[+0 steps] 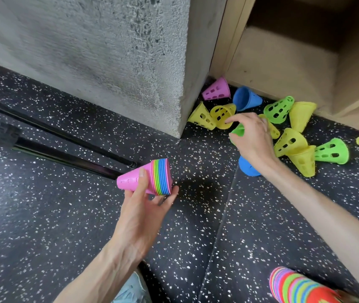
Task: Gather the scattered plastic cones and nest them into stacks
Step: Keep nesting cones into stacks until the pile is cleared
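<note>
My left hand (pixel 146 202) holds a nested stack of cones (pixel 145 179), pink on the outside with green, blue and pink rims, lying sideways above the floor. My right hand (pixel 251 136) reaches into the scattered pile and grips a green cone (pixel 238 130). Around it lie several loose perforated cones: yellow ones (pixel 202 116), a purple one (pixel 216 89), a blue one (pixel 246 98), green ones (pixel 279 109) and another blue one (pixel 247 167) under my wrist. A long multicoloured stack (pixel 296 286) lies at the bottom right.
A rough concrete pillar (pixel 108 62) stands at the back, its corner next to the pile. A beige wooden cabinet (pixel 283 62) with an open low shelf is behind the cones. Black tripod legs (pixel 64 136) run across the speckled rubber floor on the left.
</note>
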